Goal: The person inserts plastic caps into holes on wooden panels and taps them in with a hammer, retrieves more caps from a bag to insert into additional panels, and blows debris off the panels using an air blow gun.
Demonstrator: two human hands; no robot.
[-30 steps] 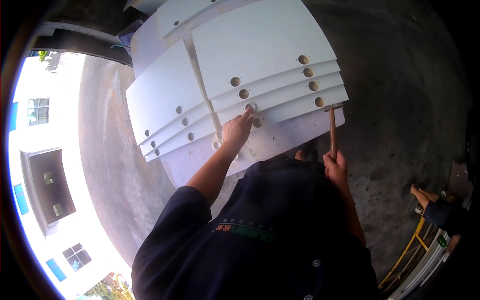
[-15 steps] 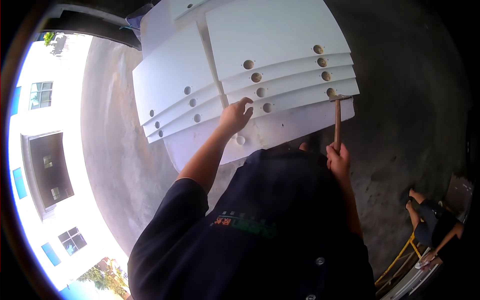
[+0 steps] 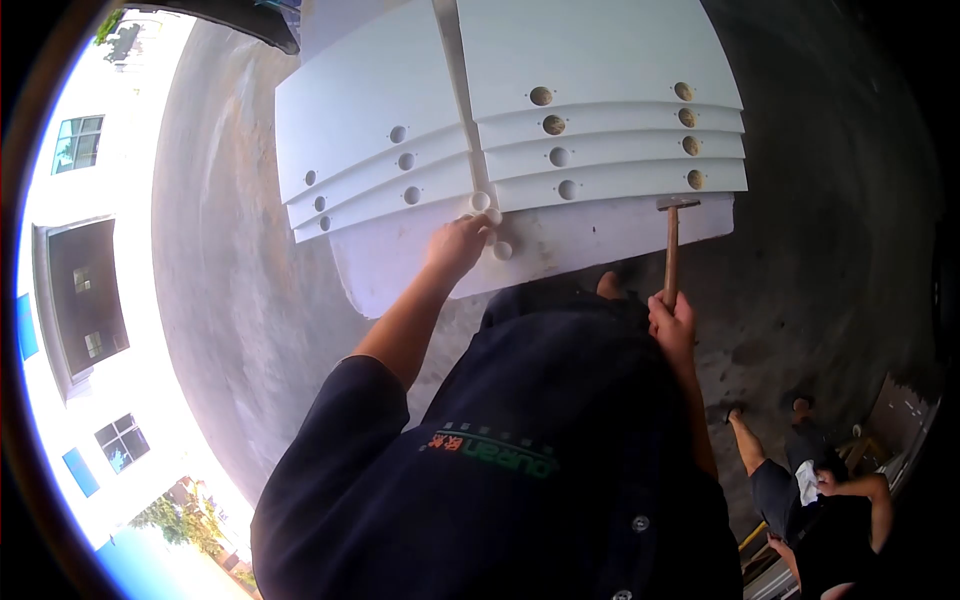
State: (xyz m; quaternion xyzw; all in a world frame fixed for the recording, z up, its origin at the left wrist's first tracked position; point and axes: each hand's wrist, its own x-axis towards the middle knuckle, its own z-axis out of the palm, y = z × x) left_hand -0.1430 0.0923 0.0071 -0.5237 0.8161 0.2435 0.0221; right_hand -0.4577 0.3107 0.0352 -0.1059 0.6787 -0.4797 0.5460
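In the head view, the left hand (image 3: 460, 242) bends its fingers together at the small white cups (image 3: 502, 250) on the table (image 3: 385, 262), near the gap between two stacks of white panels (image 3: 600, 50); whether it pinches one, I cannot tell. The right hand (image 3: 673, 322) wraps round the handle of a hammer (image 3: 672, 245), head just beside the right-hand stack's edge

The worktop (image 3: 385, 262) is pale lilac-grey; on it lie plain white panels (image 3: 600, 50) and white rings (image 3: 502, 250). At its edge, the hammer (image 3: 672, 255) has a brown handle. Facing it, the shirt (image 3: 600, 410) looks navy, perhaps black, with green and orange-red lettering (image 3: 492, 450).
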